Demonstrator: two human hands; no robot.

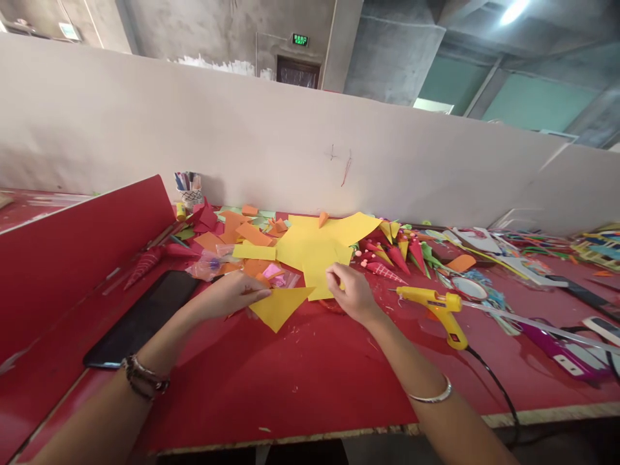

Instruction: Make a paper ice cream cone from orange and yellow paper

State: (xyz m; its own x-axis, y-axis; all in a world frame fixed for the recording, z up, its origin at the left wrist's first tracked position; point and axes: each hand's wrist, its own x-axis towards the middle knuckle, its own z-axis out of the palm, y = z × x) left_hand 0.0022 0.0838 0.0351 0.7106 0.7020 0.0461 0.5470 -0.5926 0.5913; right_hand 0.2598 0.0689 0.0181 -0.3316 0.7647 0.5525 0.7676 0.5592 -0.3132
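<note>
My left hand (pixel 239 294) pinches a yellow paper triangle (pixel 282 308) at its left corner, holding it above the red tabletop. The triangle's point hangs downward and its long edge is uppermost. To the right of it, my right hand (pixel 352 294) is raised with the fingers curled together; whether something small is between them I cannot make out. Behind both hands lie larger cut sheets of yellow paper (pixel 314 248), with a small orange paper cone (pixel 323 219) on top. Orange paper scraps (pixel 236 227) and a clear plastic bag (pixel 208 265) lie beyond my left hand.
A yellow glue gun (pixel 436 307) with a cord lies right of my right forearm. Red paper cones (pixel 398 257) sit behind it. A dark phone (pixel 145 316) lies at left, near a red panel (pixel 82 258). A pen cup (pixel 190 188) stands by the pale partition (pixel 271 142).
</note>
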